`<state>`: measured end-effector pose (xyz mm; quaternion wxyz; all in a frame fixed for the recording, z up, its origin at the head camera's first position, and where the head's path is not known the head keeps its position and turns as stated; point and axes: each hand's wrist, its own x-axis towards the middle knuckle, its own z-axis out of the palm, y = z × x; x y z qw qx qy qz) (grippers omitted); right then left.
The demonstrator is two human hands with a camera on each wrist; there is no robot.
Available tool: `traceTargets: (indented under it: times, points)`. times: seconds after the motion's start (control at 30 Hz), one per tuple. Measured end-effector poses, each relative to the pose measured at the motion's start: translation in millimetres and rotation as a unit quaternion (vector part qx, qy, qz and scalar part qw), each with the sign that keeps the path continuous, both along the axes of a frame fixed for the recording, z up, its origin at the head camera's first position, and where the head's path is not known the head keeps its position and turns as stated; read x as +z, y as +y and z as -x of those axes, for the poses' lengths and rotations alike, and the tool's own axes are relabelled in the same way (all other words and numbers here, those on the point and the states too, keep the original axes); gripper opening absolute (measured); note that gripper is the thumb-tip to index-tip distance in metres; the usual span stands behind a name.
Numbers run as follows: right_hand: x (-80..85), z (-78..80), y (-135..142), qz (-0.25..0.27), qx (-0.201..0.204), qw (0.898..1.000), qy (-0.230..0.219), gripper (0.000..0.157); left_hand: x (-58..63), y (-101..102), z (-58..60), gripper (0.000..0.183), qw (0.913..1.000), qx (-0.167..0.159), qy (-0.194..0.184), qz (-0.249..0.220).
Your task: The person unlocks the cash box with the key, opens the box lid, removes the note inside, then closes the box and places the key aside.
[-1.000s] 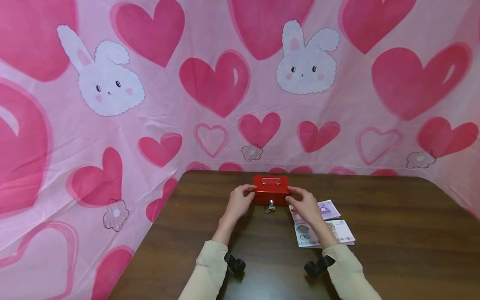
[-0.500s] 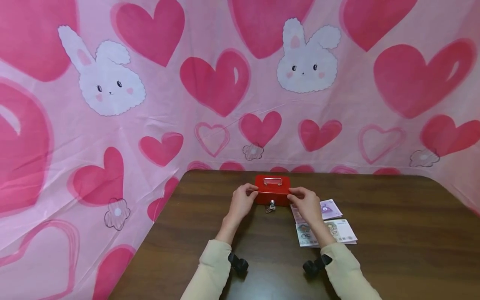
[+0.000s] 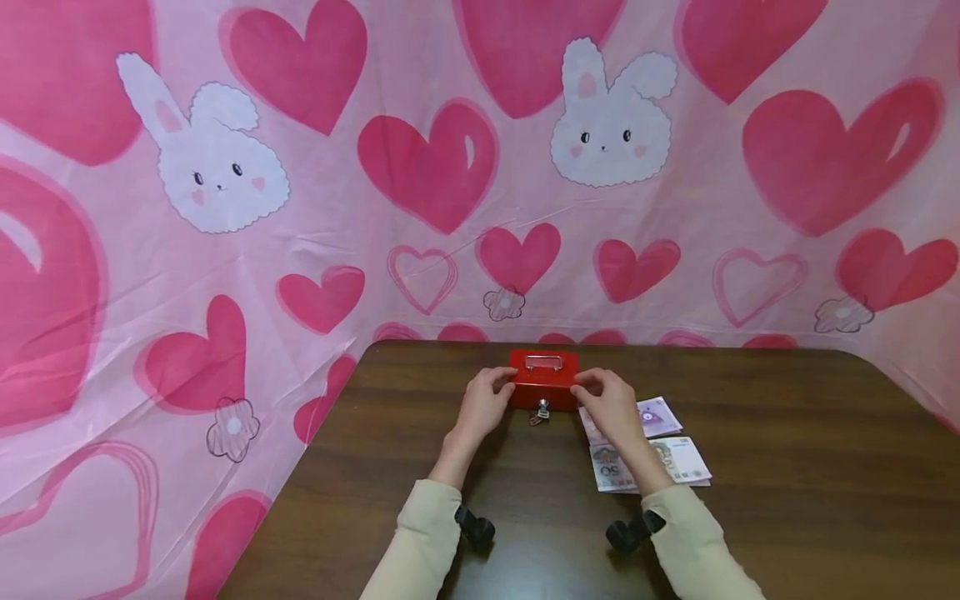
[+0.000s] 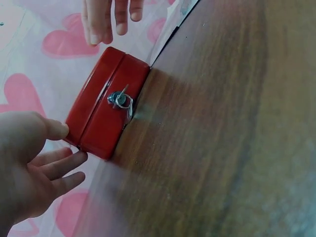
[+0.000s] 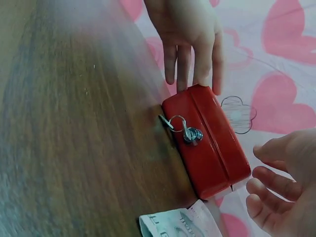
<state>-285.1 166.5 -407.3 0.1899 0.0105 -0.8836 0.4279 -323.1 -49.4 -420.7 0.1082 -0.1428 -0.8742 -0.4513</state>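
A small red metal cash box stands lid down on the table, a folding wire handle on top. A key on a ring sits in its front lock. At the box's left end, my left hand touches the lid edge with the thumb, its fingers loosely extended along the side. Beside the right end is my right hand, fingers loosely bent; in the right wrist view a small gap separates its fingertips from the box.
Folded banknotes, one purplish and one greenish marked 50, lie right of the box, partly under my right forearm. The brown wooden table ends at a pink heart-and-rabbit cloth close behind the box.
My right fingers have come slightly away from the box's right end, the index finger bending more. The left hand, the box and the banknotes stay essentially in place.
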Motion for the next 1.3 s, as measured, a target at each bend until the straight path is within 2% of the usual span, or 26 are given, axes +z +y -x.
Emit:
traceTargets:
  times: [0.27, 0.43, 0.6, 0.73, 0.9, 1.3]
  points:
    - [-4.5, -3.1, -13, -0.028, 0.064, 0.996, -0.048, 0.015, -0.4, -1, -0.3, 0.027, 0.9999, -0.005, -0.003, 0.011]
    - [-9.8, -3.5, -22, -0.043, 0.082, 0.993, -0.069, 0.016, 0.2, 0, 0.5, 0.027, 0.9999, 0.000, -0.009, 0.007]
    - [-13.8, -2.2, -27, -0.045, 0.077, 0.992, -0.088, 0.017, 1.1, 0, -0.2, 0.026, 1.0000, 0.001, -0.009, 0.003]
    - [-17.8, -1.1, -27, -0.070, 0.061, 0.992, -0.087, 0.018, 1.2, 1, -1.2, 0.026, 1.0000, 0.000, -0.004, 0.006]
    - [-22.0, -0.5, -27, -0.092, 0.060, 0.989, -0.097, 0.019, 1.4, 1, -1.6, 0.026, 0.9999, 0.002, -0.010, 0.010]
    - [-26.1, 1.3, -32, -0.063, 0.062, 0.993, -0.082, 0.017, 0.8, 1, 0.0, 0.027, 0.9998, 0.004, -0.017, 0.011]
